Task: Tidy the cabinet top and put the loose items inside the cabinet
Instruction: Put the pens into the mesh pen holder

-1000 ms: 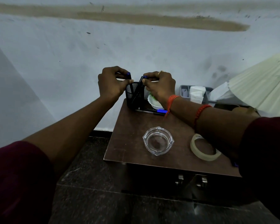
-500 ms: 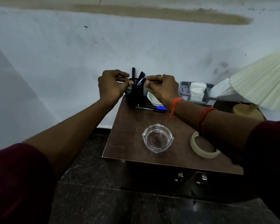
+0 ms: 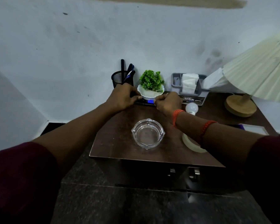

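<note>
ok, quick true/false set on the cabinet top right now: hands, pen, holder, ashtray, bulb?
1. Both hands, left hand and right hand, are at the pen lying in front of the plant pot. True.
2. The pen holder is empty. False: pens stand in it.
3. The glass ashtray holds a roll of tape. False: it is empty; the tape lies beside it.
4. The light bulb lies on the cabinet top. True.
5. The lamp is left of the plant. False: right.
</note>
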Demonstrator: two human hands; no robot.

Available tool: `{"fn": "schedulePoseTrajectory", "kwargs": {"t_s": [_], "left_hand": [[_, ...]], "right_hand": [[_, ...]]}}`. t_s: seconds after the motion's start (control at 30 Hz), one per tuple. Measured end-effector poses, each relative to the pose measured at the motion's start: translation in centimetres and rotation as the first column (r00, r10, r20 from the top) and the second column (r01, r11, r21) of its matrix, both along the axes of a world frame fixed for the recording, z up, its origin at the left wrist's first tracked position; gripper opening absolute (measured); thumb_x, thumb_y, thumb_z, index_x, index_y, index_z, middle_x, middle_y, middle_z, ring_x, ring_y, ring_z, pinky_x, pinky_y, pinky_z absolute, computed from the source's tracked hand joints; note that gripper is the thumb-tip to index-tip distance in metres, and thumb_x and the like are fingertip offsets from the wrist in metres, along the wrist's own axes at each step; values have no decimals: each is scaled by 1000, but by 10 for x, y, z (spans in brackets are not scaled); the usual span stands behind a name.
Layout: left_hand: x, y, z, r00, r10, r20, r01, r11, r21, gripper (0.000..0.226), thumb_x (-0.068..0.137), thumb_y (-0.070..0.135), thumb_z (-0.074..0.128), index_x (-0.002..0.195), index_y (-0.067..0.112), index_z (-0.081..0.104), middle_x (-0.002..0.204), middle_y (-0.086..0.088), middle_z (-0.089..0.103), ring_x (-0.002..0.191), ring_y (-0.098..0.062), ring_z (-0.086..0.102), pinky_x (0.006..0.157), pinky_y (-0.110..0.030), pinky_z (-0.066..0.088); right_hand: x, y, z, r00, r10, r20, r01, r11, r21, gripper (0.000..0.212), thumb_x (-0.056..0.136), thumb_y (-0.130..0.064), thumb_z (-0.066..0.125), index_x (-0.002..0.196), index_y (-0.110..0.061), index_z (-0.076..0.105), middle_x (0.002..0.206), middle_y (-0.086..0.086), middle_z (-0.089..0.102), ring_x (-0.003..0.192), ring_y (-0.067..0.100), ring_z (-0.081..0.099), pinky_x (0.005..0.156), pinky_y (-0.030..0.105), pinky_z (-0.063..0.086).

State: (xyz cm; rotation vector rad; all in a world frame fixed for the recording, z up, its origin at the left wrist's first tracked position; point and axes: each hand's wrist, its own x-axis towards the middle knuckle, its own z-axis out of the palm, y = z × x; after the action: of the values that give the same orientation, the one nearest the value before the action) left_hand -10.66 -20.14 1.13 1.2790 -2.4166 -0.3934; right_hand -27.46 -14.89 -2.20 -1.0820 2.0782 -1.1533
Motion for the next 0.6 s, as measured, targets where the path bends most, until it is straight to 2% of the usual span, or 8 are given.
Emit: {"fn": "schedulePoseTrajectory", "kwargs": {"t_s": [0.07,0.17,0.23,0.37,0.47,0.6], "left_hand": [[-7,-3,-8,998,-4,58,3,1000,17,22,86,32,67,104,23,76,101,-2,76,92,-20,69,77,-31,51],[-17,-6,-22,991,-1,133,-1,1000,15,27,87,33,66,111,23,74,109,-5,74,101,-26,67,83,-34,52],[-22,-7,-28,990,12,140,-13,1000,8,28,88,30,65,113,22,72,112,-7,73,105,-28,65,87,-35,52],[-31,-8,-35,991,69,118,-65,997,-34,24,88,25,63,108,21,74,103,-13,74,98,-34,66,85,-40,54],[-31,-8,-39,986,103,130,-97,994,-53,27,86,27,63,111,25,73,104,-14,73,98,-35,67,85,-44,56],[-29,-6,-42,982,97,162,-90,995,-49,30,83,36,63,112,31,70,104,-10,72,96,-34,67,80,-46,57]], "right_hand": [[-5,6,-3,998,24,-53,-22,999,35,15,79,-19,74,92,-13,78,97,8,76,101,26,68,95,34,53],[-15,9,-8,997,20,-75,-16,998,54,19,80,-21,75,97,-15,77,105,7,75,107,23,65,96,28,50],[-20,9,-11,997,14,-81,-9,998,65,19,80,-22,75,98,-15,77,105,6,74,107,22,65,95,26,49],[-28,8,-18,998,0,-65,5,998,69,19,79,-24,77,96,-16,78,102,4,75,104,20,66,93,24,49],[-30,6,-22,999,-2,-40,5,998,65,17,77,-22,77,93,-16,78,99,5,76,101,21,68,96,28,51],[-29,5,-23,1000,-7,14,6,998,63,12,76,-19,79,88,-15,77,93,8,76,95,25,70,92,37,55]]}}
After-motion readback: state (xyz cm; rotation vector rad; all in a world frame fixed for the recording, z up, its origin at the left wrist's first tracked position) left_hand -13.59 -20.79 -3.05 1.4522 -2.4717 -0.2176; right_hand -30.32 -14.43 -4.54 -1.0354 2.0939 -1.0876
